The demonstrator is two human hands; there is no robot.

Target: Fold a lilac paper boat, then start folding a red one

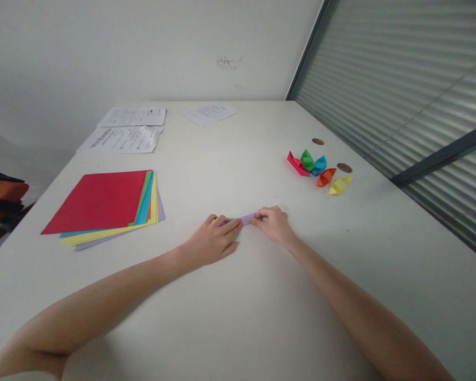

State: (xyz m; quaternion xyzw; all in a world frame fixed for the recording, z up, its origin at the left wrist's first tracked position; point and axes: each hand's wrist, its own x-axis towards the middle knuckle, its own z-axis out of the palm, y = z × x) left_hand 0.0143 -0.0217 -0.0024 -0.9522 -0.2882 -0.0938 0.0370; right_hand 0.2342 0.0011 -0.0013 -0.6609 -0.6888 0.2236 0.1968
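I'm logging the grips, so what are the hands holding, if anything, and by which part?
A purple paper strip: the right hand pinches its right end; the left hand lies over its left part, though whether it grips there is unclear.

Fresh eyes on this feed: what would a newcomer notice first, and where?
Probably the red sheet topping the fanned paper stack on the left of the table. Next, the five bright folded paper pieces grouped on the right, near the blinds. Between them, at center, the left-hand grip and right-hand grip are on a narrow purple paper strip.
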